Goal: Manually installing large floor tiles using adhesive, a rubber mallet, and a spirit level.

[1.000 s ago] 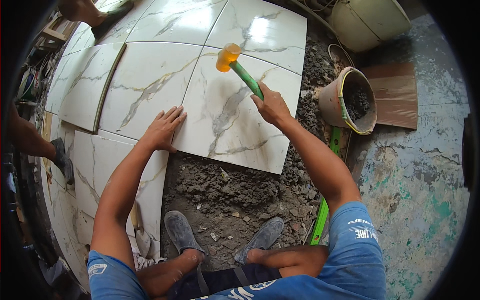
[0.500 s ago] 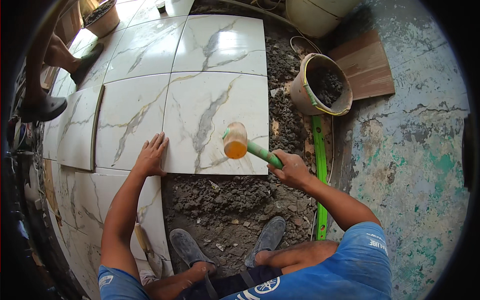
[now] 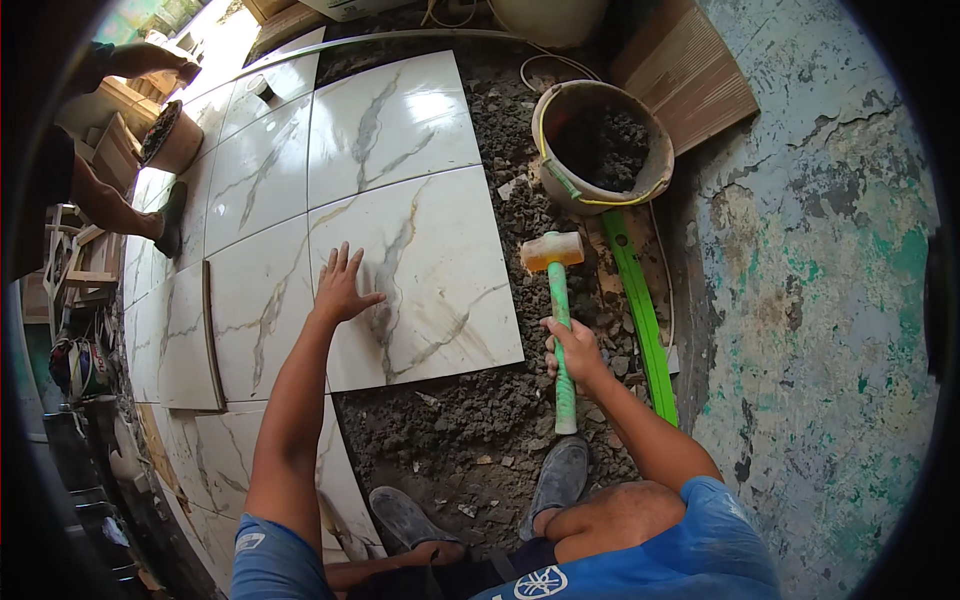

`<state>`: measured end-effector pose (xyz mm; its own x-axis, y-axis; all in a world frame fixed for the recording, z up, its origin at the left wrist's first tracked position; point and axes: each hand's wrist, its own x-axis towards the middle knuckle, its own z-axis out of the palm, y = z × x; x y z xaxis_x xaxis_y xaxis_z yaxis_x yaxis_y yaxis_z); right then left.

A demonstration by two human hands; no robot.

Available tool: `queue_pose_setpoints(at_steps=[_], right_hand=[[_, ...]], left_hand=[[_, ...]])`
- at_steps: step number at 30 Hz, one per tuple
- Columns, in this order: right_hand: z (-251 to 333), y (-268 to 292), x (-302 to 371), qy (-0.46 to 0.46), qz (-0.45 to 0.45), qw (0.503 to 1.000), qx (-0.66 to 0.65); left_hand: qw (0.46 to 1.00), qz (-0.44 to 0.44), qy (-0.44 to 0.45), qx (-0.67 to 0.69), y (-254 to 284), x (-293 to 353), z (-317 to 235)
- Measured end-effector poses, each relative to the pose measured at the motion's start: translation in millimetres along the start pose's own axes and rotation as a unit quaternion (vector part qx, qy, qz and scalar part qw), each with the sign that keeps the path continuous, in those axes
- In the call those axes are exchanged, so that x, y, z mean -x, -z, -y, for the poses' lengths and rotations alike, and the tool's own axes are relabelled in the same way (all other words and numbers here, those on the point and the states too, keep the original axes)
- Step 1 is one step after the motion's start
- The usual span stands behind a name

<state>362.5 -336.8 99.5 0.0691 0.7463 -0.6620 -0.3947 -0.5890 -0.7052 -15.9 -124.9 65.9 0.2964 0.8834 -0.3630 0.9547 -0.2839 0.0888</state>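
My right hand (image 3: pixel 575 352) grips the green handle of a rubber mallet (image 3: pixel 552 252). Its pale, orange-ended head is raised off the tile, over the strip of grey mortar (image 3: pixel 440 430) at the right. Fingers spread, my left hand (image 3: pixel 343 288) is at the left part of a white marble-patterned tile (image 3: pixel 450 270); whether the palm presses on it is hard to tell. That tile borders others on its left and far sides, while rough mortar shows along its near and right edges.
A bucket of dark mortar (image 3: pixel 655 190) stands at the right by a green level (image 3: pixel 645 330). A brown board (image 3: pixel 690 75) leans near the worn wall (image 3: pixel 800 300). Another loose tile (image 3: pixel 180 345) lies at left. Beyond it are another person's leg (image 3: pixel 115 205) and a second bucket (image 3: pixel 178 150).
The mallet has swung right, off the tile, and its head now points away from me. My left hand has shifted from the tile's left joint onto its surface area. The view has turned.
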Motion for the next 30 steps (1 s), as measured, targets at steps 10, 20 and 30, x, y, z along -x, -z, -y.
queue_pose_setpoints(at_steps=[10, 20, 30], right_hand=[[48, -47, -153, -0.039, 0.056, 0.980, -0.184], [71, -77, -204, 0.006, 0.007, 0.984, -0.176], [71, -75, -170, 0.037, 0.034, 0.997, -0.055]], left_hand=[[0.977, 0.006, 0.192, 0.094, -9, -51, 23], [0.968, -0.011, 0.225, 0.108, -10, -46, 16], [0.956, -0.011, 0.260, 0.132, -13, -10, 8]])
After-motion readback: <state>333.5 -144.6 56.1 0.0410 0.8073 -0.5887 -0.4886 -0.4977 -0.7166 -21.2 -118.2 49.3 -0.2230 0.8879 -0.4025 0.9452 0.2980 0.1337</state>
